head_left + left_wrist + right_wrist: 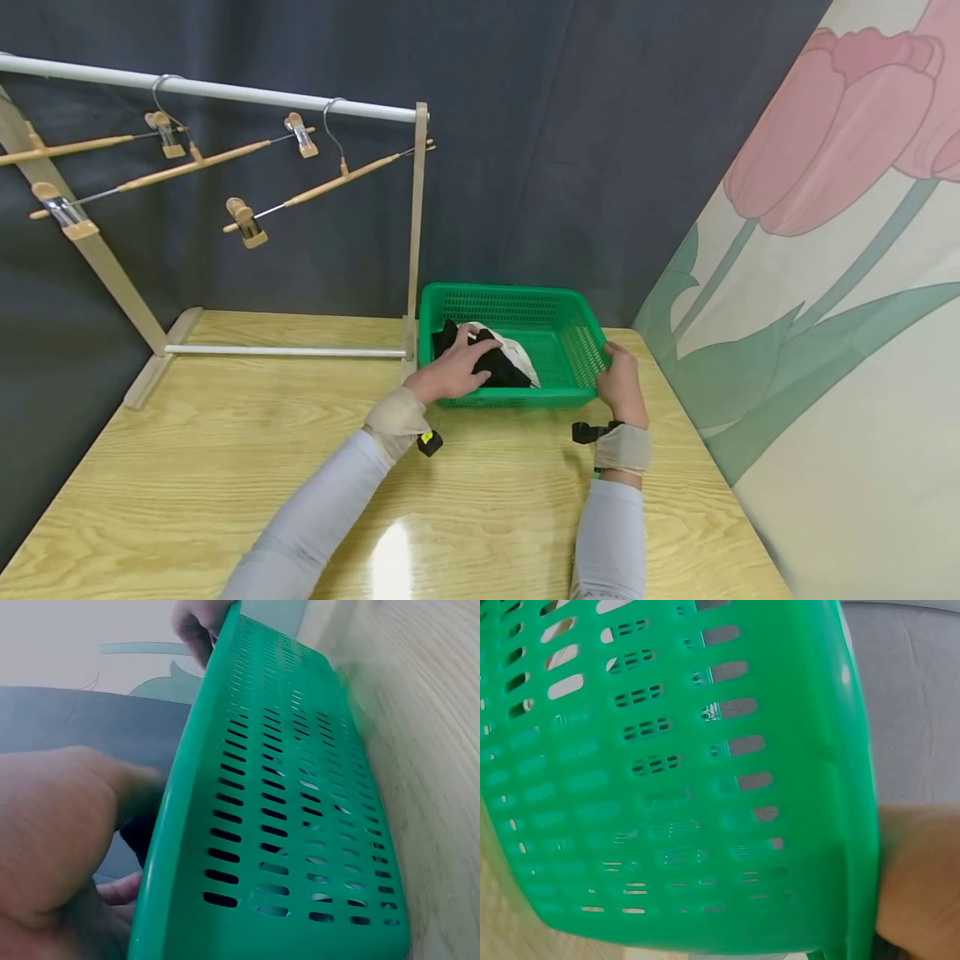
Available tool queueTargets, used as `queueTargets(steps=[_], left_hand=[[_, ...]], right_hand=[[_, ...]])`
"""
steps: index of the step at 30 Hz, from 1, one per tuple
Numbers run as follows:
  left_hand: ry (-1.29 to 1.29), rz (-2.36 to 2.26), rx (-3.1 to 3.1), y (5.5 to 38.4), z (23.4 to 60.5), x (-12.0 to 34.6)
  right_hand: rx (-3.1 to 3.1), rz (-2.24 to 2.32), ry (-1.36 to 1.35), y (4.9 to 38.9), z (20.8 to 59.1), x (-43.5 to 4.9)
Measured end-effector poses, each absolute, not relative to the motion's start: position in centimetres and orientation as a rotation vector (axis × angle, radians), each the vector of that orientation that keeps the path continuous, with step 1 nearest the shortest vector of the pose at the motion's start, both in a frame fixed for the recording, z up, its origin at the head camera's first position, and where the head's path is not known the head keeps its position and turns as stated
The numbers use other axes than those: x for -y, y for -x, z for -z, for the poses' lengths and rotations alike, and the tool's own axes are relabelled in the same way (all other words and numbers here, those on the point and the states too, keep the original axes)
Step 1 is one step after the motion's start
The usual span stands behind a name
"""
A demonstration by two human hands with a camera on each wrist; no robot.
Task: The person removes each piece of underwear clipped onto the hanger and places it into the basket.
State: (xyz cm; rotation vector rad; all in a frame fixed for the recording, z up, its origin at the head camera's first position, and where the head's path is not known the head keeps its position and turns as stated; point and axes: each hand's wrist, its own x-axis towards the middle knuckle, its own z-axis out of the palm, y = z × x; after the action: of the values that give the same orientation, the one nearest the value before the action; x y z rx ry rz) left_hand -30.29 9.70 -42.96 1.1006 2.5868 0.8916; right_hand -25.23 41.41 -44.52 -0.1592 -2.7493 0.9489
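A green plastic basket [551,398] with slotted walls stands on the table below the rack. Inside, on its left side, lie a black cloth [504,368] and a white cloth [521,358]. My left hand [453,367] reaches over the near rim, with thumb and index finger spread apart over the black cloth. Its other fingers are partly hidden. In the left wrist view, the rim [184,761] covers part of that hand. At the basket's right end, my right hand [622,383] grips the rim, its fingers curled over the edge.
A clothes rack with a white rail [247,93] and wooden posts stands to the left. Several wooden clip hangers [318,190] hang from it. A dark curtain [525,167] lies behind, and a wall with painted tulips [862,125] borders the wooden table [495,517] on the right.
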Motion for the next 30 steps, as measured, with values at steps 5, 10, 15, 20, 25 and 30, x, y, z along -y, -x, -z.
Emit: queueTargets(steps=[5, 10, 15, 20, 25, 30], left_hand=[[-1.123, -0.902, -2.651, 30.4, 43.4, -10.2], [-1.174, -0.846, -2.597, 30.4, 43.8, -10.5], [-1.178, -0.706, -2.554, 30.4, 44.1, -10.8], [-1.123, -0.634, -2.554, 30.4, 44.5, -11.0], [-1.094, -0.634, -2.523, 30.7, 44.4, -11.1], [-1.047, -0.672, -2.491, 31.6, 44.1, -11.2]], right_hand=[[2.733, -0.945, 0.157, 25.1, 44.5, -41.5], [2.74, -0.955, 0.165, 25.2, 44.7, -41.4], [2.728, -0.961, 0.167, 25.4, 44.6, -41.3], [2.73, -0.961, 0.175, 25.2, 44.8, -41.1], [2.737, -0.967, 0.169, 25.1, 45.0, -41.0], [2.72, -0.947, 0.154, 25.5, 44.9, -41.3]])
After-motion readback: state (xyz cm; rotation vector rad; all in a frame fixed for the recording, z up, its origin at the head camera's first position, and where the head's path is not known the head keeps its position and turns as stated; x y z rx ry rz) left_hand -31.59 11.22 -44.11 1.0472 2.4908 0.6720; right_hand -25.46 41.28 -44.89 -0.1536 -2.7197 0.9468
